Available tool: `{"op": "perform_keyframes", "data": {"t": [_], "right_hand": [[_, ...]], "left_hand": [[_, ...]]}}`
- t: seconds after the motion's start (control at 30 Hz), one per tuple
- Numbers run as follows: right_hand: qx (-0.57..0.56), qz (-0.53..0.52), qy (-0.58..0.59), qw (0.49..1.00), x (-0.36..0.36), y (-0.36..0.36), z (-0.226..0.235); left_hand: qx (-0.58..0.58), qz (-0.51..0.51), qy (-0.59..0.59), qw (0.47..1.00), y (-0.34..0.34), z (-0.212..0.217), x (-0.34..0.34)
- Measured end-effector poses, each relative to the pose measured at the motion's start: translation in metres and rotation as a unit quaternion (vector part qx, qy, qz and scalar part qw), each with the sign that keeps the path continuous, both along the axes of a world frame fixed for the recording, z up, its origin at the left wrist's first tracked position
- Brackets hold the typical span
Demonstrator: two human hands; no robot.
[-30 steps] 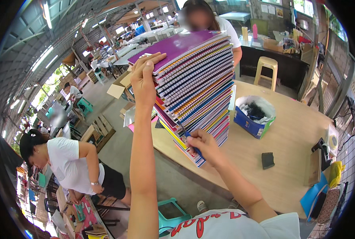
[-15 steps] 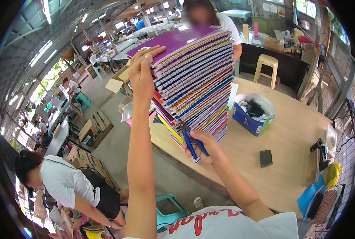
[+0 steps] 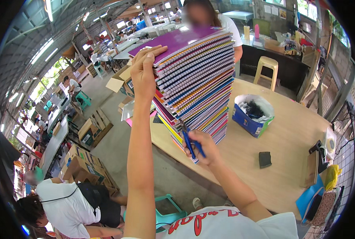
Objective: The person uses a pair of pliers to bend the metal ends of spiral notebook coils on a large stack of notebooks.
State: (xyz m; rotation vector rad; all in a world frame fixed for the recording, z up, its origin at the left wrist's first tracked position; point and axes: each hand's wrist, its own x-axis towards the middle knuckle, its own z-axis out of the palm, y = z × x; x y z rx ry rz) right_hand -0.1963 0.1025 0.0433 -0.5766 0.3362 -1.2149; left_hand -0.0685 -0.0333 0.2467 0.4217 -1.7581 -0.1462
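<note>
A tall stack of spiral notebooks [image 3: 195, 83] rises from the table, coil edges toward me, with a purple cover [image 3: 181, 43] on top. Against its upper left corner rests my left hand [image 3: 145, 73], fingers stretched flat over the cover's edge. My right hand [image 3: 204, 147] grips blue-handled pliers [image 3: 190, 144] low on the stack. Their jaws point up and touch the coil ends at the notebooks' left corner. Whether a wire is between the jaws is too small to tell.
On the wooden table [image 3: 283, 115] stand a blue box [image 3: 247, 119] lined with plastic holding dark scraps, and a small black piece [image 3: 265, 159]. A person [image 3: 229, 24] stands behind the stack. Another person [image 3: 68, 201] bends down at lower left, near cardboard boxes [image 3: 86, 165] and a teal stool [image 3: 167, 211].
The pliers' handles have come closer together as my right hand squeezed. My left hand stays on the stack. The person at lower left has bent further down.
</note>
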Motion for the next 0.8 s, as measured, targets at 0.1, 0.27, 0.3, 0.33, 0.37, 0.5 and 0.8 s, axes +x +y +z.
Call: {"op": "perform_keyframes", "data": {"t": [0.1,0.27,0.3,0.33,0.37,0.5,0.8], "right_hand": [[-0.034,-0.136,0.198,0.97,0.009,0.005,0.003],[-0.22,-0.449,0.547,0.672,0.023,0.022,0.013],[-0.222,-0.45,0.549,0.669,0.025,0.022,0.01],[-0.222,-0.45,0.549,0.668,0.025,0.019,0.008],[-0.232,-0.46,0.566,0.643,0.026,0.016,0.004],[-0.056,-0.229,0.35,0.907,0.022,0.007,0.0],[-0.216,-0.43,0.526,0.702,0.031,0.02,0.0]], "left_hand": [[0.003,0.004,-0.001,1.0,-0.001,-0.004,0.002],[-0.005,0.003,-0.002,1.0,0.001,-0.002,0.001],[-0.008,0.003,-0.001,1.0,0.002,-0.001,0.001],[-0.007,0.003,0.0,1.0,0.003,-0.001,0.001],[-0.005,0.007,0.0,1.0,0.004,-0.001,0.0],[-0.013,0.007,-0.001,1.0,0.003,-0.001,0.001],[-0.012,0.011,0.005,1.0,0.002,-0.002,0.001]]}}
